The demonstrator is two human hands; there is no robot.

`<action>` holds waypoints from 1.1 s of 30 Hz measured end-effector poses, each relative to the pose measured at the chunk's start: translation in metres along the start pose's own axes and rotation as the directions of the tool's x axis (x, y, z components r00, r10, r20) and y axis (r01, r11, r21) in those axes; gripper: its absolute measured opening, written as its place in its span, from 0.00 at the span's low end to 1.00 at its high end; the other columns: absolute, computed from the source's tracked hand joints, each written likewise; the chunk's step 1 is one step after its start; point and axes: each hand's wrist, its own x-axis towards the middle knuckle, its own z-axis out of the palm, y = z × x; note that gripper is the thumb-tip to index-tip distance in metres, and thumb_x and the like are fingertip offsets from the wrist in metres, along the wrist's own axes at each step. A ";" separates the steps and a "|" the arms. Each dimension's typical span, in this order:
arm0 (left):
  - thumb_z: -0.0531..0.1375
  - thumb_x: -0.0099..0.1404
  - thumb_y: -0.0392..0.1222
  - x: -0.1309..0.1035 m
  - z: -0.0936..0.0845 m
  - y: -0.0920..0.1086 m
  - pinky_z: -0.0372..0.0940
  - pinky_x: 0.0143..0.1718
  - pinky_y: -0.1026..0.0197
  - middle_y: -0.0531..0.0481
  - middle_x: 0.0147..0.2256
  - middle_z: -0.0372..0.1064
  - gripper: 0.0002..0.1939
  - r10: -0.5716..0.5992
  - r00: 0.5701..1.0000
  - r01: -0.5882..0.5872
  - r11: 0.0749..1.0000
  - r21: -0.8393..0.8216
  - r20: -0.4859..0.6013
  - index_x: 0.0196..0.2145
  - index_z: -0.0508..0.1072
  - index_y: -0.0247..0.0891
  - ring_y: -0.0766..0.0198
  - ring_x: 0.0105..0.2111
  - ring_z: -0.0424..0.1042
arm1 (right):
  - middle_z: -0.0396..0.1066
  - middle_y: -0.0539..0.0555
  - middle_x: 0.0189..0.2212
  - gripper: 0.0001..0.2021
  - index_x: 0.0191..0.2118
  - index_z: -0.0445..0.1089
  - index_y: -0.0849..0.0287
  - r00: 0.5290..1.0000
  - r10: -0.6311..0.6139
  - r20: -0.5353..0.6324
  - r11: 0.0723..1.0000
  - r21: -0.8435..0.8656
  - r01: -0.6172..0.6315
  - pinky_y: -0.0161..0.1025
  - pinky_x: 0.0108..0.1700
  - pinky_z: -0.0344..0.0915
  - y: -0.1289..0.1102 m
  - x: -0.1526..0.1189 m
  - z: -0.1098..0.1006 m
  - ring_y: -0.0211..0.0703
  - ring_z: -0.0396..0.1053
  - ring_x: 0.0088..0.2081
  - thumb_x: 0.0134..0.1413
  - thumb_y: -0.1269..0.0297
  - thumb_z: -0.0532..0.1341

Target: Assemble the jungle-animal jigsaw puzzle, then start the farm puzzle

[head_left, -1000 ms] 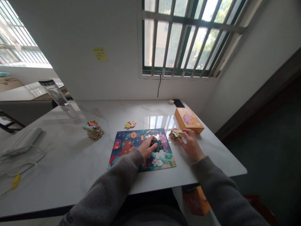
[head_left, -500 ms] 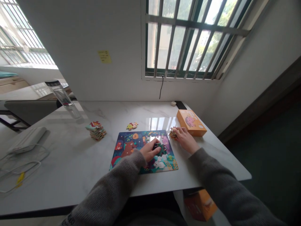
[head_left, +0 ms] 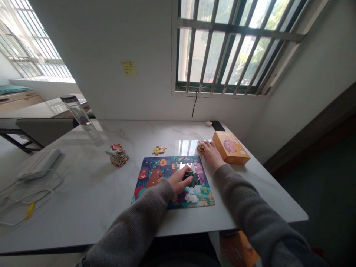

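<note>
Some dark-green cardboard jigsaw pieces [head_left: 195, 178] sit pinched in our left hand [head_left: 180, 180] over the crosswise, multicoloured rectangular board [head_left: 156, 172], our right hand [head_left: 213, 153] clasping a tan jigsaw pile [head_left: 200, 149] beyond its far-right corner.

The veined white tabletop [head_left: 83, 189] (glossy enough to mirror the clear bottle [head_left: 80, 114] standing there) carries a jigsaw puzzle [head_left: 154, 178], three piles of loose pieces [head_left: 119, 157], an orange box [head_left: 233, 150] and a flat white device [head_left: 39, 164].
</note>
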 end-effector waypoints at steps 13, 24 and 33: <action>0.61 0.64 0.46 0.005 -0.024 -0.006 0.60 0.32 0.61 0.52 0.30 0.66 0.11 -0.085 0.984 0.085 0.996 -0.008 -0.157 0.40 0.68 0.36 0.65 0.27 0.63 | 0.70 0.63 0.50 0.16 0.54 0.66 0.60 0.984 0.104 -0.144 0.963 0.264 -0.063 0.51 0.53 0.60 -0.030 0.002 -0.022 0.56 0.64 0.52 0.61 0.68 0.55; 0.67 0.58 0.52 0.003 -0.058 -0.038 0.66 0.34 0.60 0.52 0.31 0.70 0.19 -0.135 0.966 0.094 0.978 -0.184 -0.222 0.38 0.68 0.36 0.64 0.30 0.70 | 0.73 0.50 0.35 0.21 0.58 0.62 0.54 0.964 -0.164 0.209 0.460 0.881 -0.113 0.38 0.37 0.66 -0.115 -0.015 -0.027 0.40 0.69 0.33 0.61 0.58 0.62; 0.67 0.59 0.45 0.001 -0.055 -0.033 0.66 0.33 0.62 0.50 0.37 0.71 0.25 -0.086 0.977 0.062 0.990 -0.125 -0.193 0.52 0.67 0.37 0.64 0.32 0.73 | 0.68 0.46 0.28 0.19 0.51 0.64 0.55 0.953 -0.102 0.284 0.161 0.950 -0.266 0.37 0.34 0.66 -0.112 -0.016 -0.017 0.39 0.69 0.30 0.58 0.52 0.63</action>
